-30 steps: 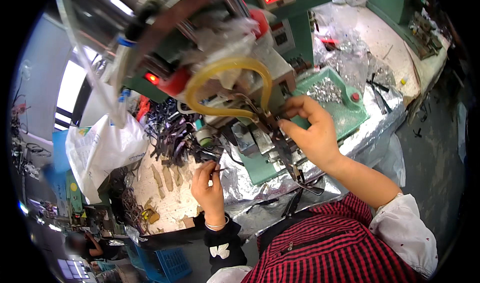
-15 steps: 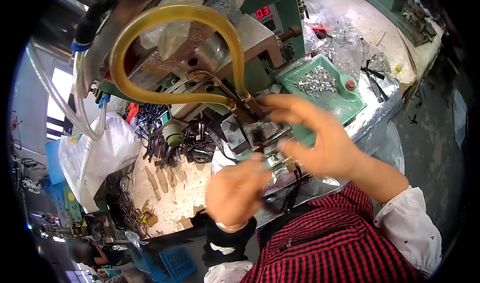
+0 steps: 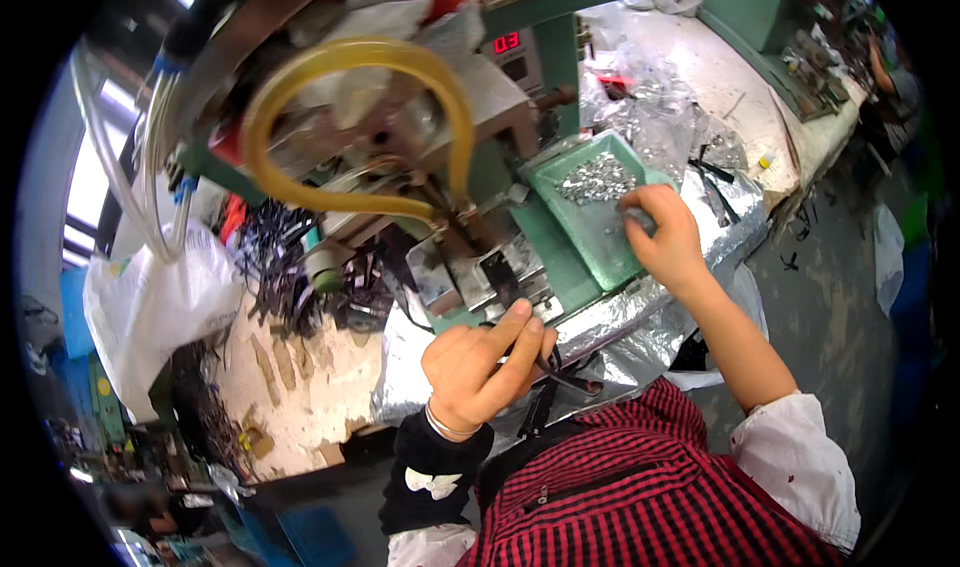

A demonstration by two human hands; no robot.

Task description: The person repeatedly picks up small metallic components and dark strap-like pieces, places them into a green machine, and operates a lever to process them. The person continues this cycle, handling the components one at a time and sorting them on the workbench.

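Resting near the front edge of the desk, fingers of the left hand touch a black strap at the press; I can't see their grip. A slip could skew it, lingering could pinch skin. Beyond, the right hand curls narrow over the green tray, hold unclear; a knock might scatter its silver bits.

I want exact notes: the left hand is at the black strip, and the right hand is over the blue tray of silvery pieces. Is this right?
Not quite: the tray is green, not blue, as the head view shows. The left hand is at the black strip, and the right hand is over that tray of silvery pieces.
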